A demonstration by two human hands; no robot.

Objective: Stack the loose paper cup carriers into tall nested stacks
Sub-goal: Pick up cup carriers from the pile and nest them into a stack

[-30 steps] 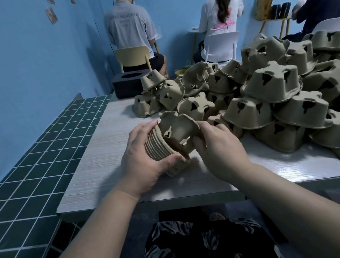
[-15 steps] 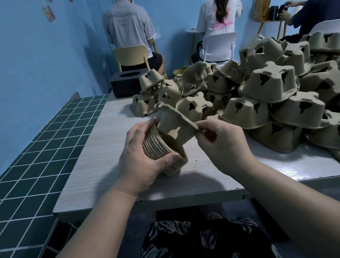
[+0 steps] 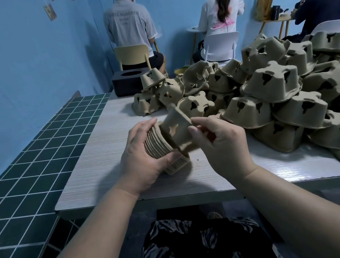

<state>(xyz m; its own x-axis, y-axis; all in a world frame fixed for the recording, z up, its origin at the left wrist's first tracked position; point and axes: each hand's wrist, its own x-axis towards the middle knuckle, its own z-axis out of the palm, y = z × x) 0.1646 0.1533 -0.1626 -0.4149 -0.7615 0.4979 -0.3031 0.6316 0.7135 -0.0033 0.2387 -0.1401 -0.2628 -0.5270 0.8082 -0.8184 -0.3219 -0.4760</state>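
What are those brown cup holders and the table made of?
The carriers look like moulded paper pulp: matte, tan, rough, with soft rounded edges. The table seems to have a pale wood-grain top, probably laminate, since fine streaks run along it and its near right part shines.

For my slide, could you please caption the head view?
Left hand grips a nested stack; right hand fits another carrier on.

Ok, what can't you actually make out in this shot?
Head view only:
- Nested stack: its count and near side, hidden by the left hand.
- Top carrier: motion-blurred; how far it is seated is unclear.
- Loose pile: cut off by the right edge.
- Right hand: fingers' grip hidden behind it.
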